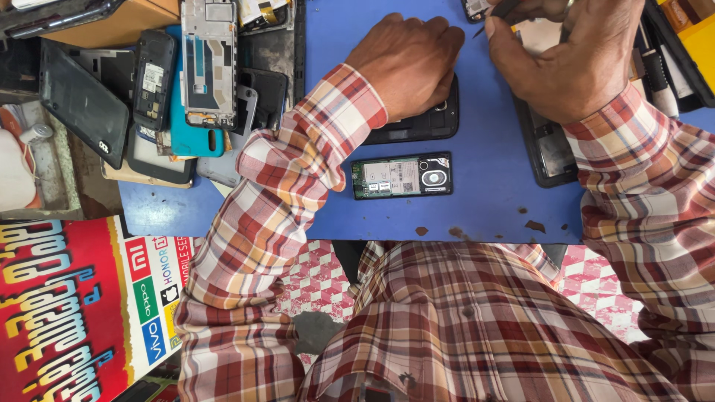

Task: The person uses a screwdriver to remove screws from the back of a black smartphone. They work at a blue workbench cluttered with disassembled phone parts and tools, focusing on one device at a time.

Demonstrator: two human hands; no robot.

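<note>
The right hand (577,63) pinches a thin dark tool (500,13), fingers closed tight around it. The left hand (408,63) is curled into a loose fist and presses down on a black phone shell (428,123) lying on the blue mat (491,201). I think the person is picking at a small part near the top edge. Next comes a slow, careful poke. An open phone (402,176) lies just below, and a pile of phone parts (186,89) sits well apart.

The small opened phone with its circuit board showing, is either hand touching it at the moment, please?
No, the small opened phone lies alone on the blue mat, with the left hand and right hand further up.
</note>
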